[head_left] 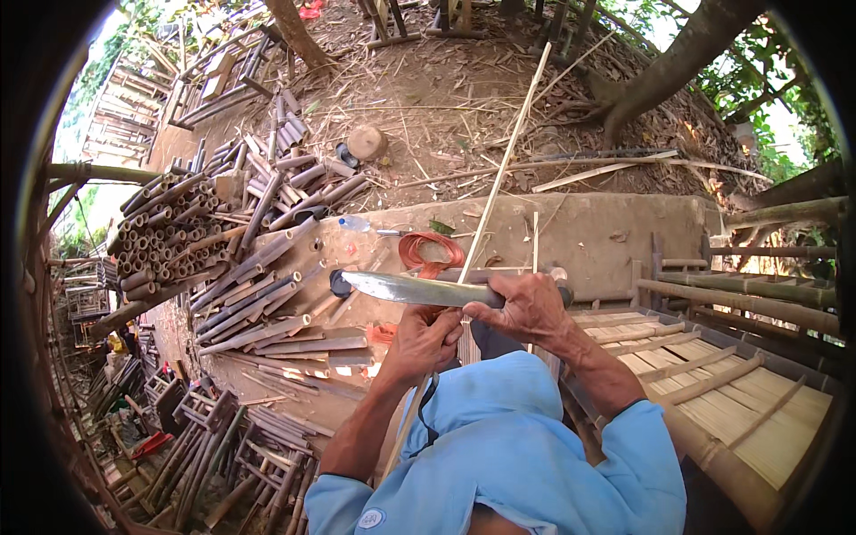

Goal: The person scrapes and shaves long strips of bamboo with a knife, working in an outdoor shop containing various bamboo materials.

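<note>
Knife (406,289), centre, tip toward nine o'clock: our right hand (528,309) clamps it. Bamboo strip (505,165), one to seven o'clock: our left hand (426,339) closes around it. We list beyond: orange coil (432,267), twelve; bamboo tubes (169,223), ten.

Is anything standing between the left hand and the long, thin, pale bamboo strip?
Nothing visible: the left hand holds the pale bamboo strip. Just beyond that hand, the curved, silver metal knife in the right hand passes across the strip.
</note>
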### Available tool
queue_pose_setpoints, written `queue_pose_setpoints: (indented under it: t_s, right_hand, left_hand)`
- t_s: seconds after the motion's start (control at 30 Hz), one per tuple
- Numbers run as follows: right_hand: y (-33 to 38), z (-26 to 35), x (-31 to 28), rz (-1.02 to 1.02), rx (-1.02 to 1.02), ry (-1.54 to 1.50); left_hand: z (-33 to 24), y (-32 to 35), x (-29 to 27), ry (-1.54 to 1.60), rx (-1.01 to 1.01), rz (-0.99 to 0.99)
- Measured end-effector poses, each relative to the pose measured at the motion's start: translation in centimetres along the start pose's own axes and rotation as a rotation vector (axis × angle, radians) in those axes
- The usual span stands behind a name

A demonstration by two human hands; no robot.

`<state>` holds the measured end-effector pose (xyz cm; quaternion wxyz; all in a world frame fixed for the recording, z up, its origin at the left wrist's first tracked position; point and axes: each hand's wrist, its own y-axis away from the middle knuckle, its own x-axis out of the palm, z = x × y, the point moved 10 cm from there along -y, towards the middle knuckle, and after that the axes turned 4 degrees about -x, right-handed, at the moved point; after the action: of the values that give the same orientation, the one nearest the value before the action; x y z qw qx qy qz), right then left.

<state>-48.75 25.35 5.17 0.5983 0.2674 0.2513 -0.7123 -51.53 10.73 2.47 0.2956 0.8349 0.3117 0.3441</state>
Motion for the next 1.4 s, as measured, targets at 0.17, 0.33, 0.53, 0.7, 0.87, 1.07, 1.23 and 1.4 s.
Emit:
queue_pose_setpoints:
  t_s: [0.17, 0.33, 0.53, 0.7, 0.87, 1.07, 1.23, 1.4]
  right_hand:
    - [-0.4, -1.3, -0.7, 0.004, 0.016, 0.140]
    - [-1.0, -6.8, -3.4, -0.116, 0.029, 0.233]
    - [-1.0, -13.9, -6.6, -0.041, 0.432, 0.201]
    - [-3.3, -9.8, -7.1, -0.086, 0.177, 0.303]
    - [-4.4, -13.1, -9.1, -0.177, 0.302, 0.378]
    - [-4.7, -14.7, -8.5, -0.183, 0.364, 0.331]
    - [-3.3, -15.2, -2.0, -0.010, 0.055, 0.390]
    - [-2.1, -26.9, -13.4, -0.217, 0.513, 0.532]
  left_hand:
    - [-0.5, 0.8, 0.4, -0.006, 0.024, -0.006]
    - [-0.6, 3.6, -0.3, 0.008, 0.087, -0.003]
    - [4.7, 9.5, -4.4, -0.238, -0.031, -0.146]
    - [6.4, 12.5, -6.7, -0.486, 0.049, -0.197]
    - [6.7, 13.8, -7.0, -0.225, 0.003, -0.207]
    - [8.3, 15.5, -9.1, -0.246, -0.033, -0.185]
    - [7.0, 17.6, -9.3, -0.359, -0.048, -0.298]
    - [9.4, 21.7, -10.8, -0.512, -0.036, -0.263]
